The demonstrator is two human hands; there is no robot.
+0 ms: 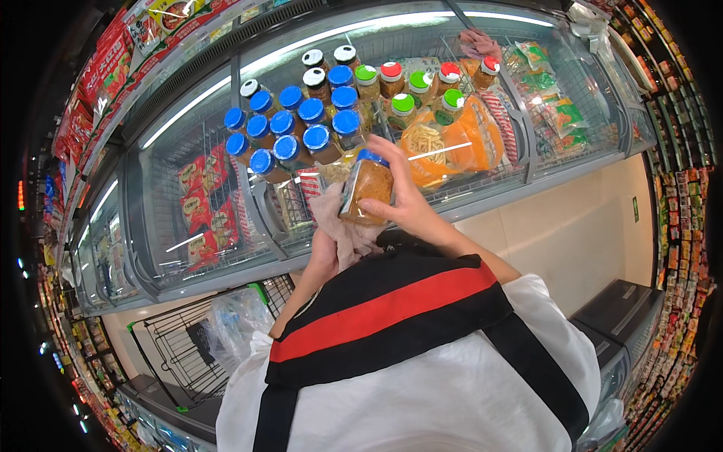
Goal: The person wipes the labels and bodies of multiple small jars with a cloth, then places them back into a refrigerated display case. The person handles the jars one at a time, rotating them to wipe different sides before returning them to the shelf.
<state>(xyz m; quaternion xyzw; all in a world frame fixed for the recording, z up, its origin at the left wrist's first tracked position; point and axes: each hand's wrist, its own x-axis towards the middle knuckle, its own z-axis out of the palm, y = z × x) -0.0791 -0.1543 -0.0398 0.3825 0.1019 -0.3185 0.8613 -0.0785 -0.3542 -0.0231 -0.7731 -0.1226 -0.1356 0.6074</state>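
Note:
My right hand [398,189] grips a blue-lidded clear jar of brown, grainy contents [370,186], tilted in front of my chest. Just left of and below the jar, my left hand [323,251] holds a pale pink cloth [344,226], which touches the jar's lower side; its fingers are partly hidden by the cloth. Several blue-lidded jars [283,122] stand close together on the glass top of a chest freezer [480,203]. Behind and beside them stand jars with white lids [314,77], green lids [403,104] and red lids [391,70].
Bagged fries [426,147] and red packets [195,209] lie inside the freezer, under glass. A reddish cloth [479,44] rests at its far side. A wire shopping cart [186,344] with plastic bags stands at lower left. Packaged goods fill shelves [686,226] at the right.

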